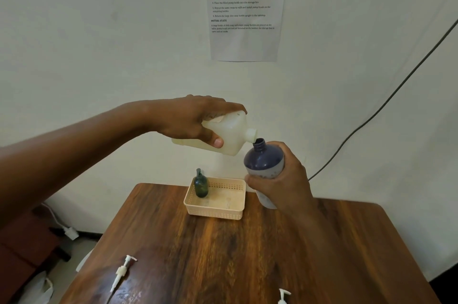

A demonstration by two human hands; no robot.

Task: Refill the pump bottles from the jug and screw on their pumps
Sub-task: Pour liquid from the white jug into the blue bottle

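My left hand grips a translucent white jug, tipped on its side high above the table, its spout touching the open mouth of a purple pump bottle. My right hand holds that purple bottle from the side, tilted a little to the left. A dark green bottle with its pump fitted stands in the left of a beige basket at the table's far edge. Two white pumps lie loose on the table: one at the near left, another at the bottom edge, partly cut off.
The wooden table stands against a white wall with a printed sheet taped up. A dark cable runs down the wall on the right. To the table's left, on the floor, lie a white plug and a red-brown object.
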